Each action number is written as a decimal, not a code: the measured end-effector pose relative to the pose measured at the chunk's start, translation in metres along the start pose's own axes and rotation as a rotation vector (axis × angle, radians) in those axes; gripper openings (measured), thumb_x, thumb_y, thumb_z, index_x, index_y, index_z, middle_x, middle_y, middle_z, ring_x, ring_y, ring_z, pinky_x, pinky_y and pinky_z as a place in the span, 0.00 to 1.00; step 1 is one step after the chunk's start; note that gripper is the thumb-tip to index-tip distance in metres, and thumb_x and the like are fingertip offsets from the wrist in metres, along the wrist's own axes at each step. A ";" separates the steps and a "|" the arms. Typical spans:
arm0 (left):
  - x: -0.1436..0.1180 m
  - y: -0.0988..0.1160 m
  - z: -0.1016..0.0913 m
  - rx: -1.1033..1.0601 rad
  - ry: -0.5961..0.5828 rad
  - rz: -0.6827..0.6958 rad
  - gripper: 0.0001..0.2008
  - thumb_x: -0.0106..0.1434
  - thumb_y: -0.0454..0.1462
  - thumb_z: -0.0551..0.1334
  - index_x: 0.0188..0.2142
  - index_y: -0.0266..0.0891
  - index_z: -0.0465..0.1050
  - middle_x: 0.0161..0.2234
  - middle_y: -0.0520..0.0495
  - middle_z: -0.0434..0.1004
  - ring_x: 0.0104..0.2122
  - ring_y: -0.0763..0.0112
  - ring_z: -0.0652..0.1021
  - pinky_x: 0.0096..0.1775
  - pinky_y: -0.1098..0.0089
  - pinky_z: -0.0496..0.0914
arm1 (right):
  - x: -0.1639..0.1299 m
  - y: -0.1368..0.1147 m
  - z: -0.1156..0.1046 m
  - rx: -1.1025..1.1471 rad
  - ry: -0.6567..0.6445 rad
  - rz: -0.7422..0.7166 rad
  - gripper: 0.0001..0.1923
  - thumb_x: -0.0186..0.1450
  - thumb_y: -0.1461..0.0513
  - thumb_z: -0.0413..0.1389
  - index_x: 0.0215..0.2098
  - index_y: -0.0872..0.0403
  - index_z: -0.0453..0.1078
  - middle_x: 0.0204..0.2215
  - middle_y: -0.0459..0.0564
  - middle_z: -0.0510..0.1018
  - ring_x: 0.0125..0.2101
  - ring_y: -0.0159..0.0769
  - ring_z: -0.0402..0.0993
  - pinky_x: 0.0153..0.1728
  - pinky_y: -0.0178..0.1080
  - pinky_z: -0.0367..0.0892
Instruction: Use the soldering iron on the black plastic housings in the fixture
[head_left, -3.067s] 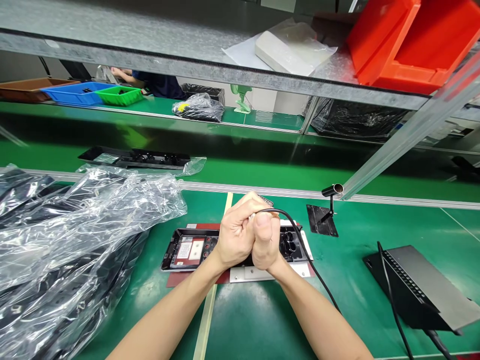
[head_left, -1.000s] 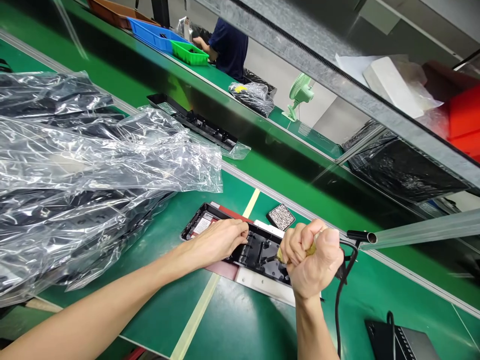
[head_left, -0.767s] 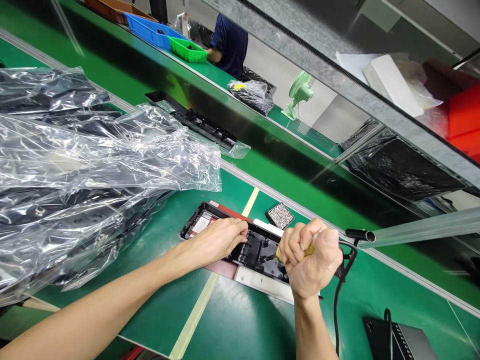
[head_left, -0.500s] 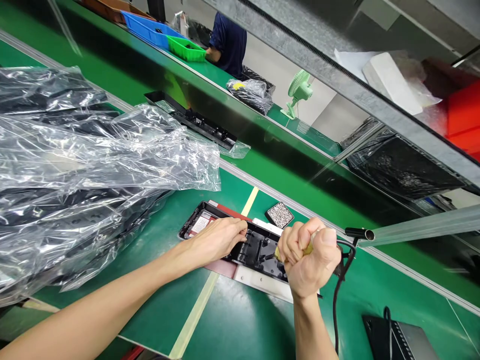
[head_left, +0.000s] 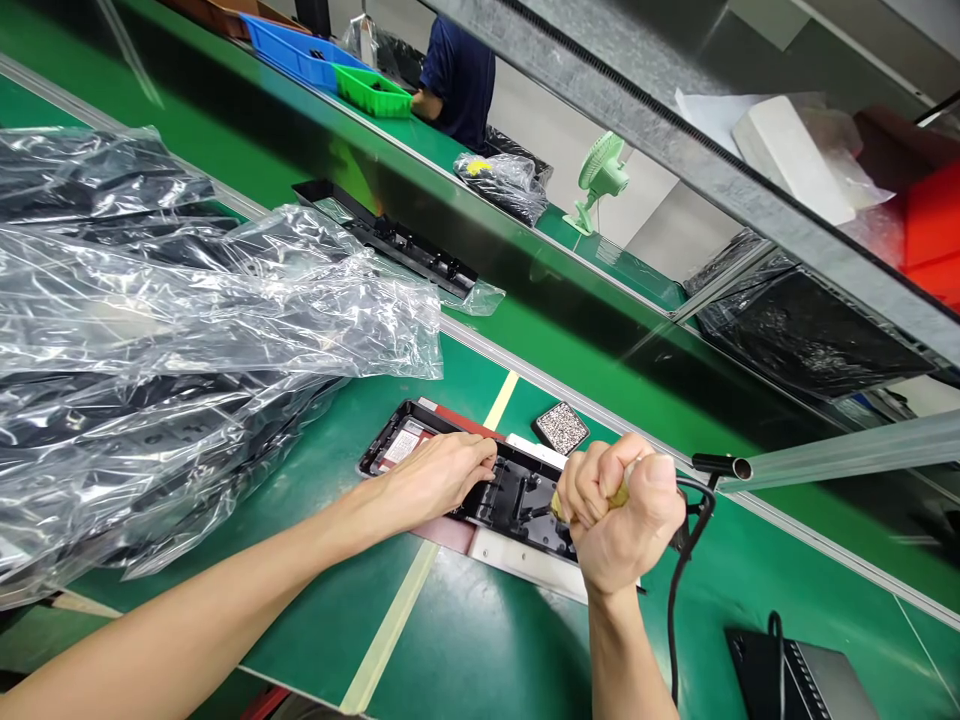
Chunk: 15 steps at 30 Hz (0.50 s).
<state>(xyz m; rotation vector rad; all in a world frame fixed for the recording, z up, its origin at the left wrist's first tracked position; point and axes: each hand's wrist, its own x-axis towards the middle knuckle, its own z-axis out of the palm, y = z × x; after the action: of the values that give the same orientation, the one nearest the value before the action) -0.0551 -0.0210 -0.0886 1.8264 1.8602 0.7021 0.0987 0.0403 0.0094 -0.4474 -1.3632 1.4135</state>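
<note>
Two hands over black plastic housing (head_left: 517, 495), which lies on a red-and-white fixture plate (head_left: 517, 560) on green bench (head_left: 525, 660). Left hand (head_left: 431, 478): fingers together, flat on housing. Right hand (head_left: 619, 520): fist clenched round corded iron (head_left: 559, 507), tip at housing. Bagged parts (head_left: 187, 340) to the left.

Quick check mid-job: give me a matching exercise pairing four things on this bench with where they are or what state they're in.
Things:
1. black plastic housing
2. corded tool with yellowish handle
3. small speckled square pad
4. clear plastic bags of black parts

Places or states:
A. heaped at the bench's left
B. clenched in the right hand
C. lying free beyond the housing
D. pressed down by the left hand

Pairs: 1-D, 2-B, 3-C, 4-A
</note>
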 end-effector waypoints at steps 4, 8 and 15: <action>0.001 -0.002 0.001 0.005 0.002 0.007 0.09 0.72 0.38 0.55 0.33 0.41 0.66 0.30 0.49 0.74 0.30 0.64 0.75 0.32 0.69 0.58 | -0.001 0.000 0.000 -0.001 0.010 0.005 0.24 0.69 0.49 0.53 0.19 0.52 0.59 0.12 0.36 0.52 0.11 0.24 0.47 0.09 0.30 0.50; 0.001 -0.003 0.003 0.006 0.010 0.018 0.10 0.73 0.38 0.55 0.34 0.40 0.67 0.30 0.48 0.74 0.30 0.64 0.76 0.32 0.69 0.58 | -0.002 0.000 0.001 -0.001 0.012 0.011 0.24 0.69 0.49 0.54 0.19 0.52 0.58 0.12 0.36 0.52 0.11 0.24 0.47 0.09 0.29 0.50; 0.000 -0.002 0.002 0.019 0.015 0.027 0.10 0.73 0.38 0.55 0.33 0.41 0.67 0.30 0.48 0.74 0.30 0.64 0.76 0.32 0.69 0.59 | -0.001 -0.002 0.000 0.014 -0.004 0.020 0.24 0.69 0.50 0.54 0.20 0.52 0.59 0.12 0.36 0.52 0.11 0.24 0.47 0.09 0.29 0.49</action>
<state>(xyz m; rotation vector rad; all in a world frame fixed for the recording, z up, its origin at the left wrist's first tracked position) -0.0553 -0.0208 -0.0914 1.8665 1.8606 0.7125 0.0997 0.0386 0.0103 -0.4501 -1.3545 1.4403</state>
